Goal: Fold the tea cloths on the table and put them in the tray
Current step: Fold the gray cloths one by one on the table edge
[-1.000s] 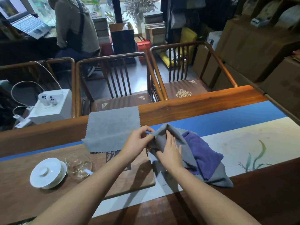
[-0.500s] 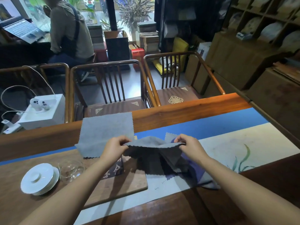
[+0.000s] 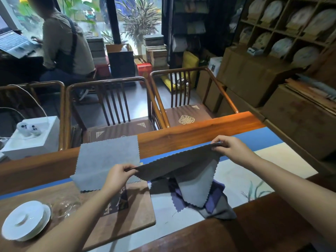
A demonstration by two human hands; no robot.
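Tea cloth (image 3: 181, 165), grey, hangs stretched between both hands above the worktop (image 3: 272, 224), its loose corner drooping toward 6 o'clock. Left hand (image 3: 118, 176) and right hand (image 3: 230, 148) each have fingers pinching a top corner. Judged light, limp, non-slippery; corners remain the best hold. Purple cloth (image 3: 215, 190) lies beneath.

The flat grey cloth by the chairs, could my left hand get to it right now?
Probably yes: the left hand sits beside the flat grey cloth with nothing between, but it's pinching the held cloth, so let go first.
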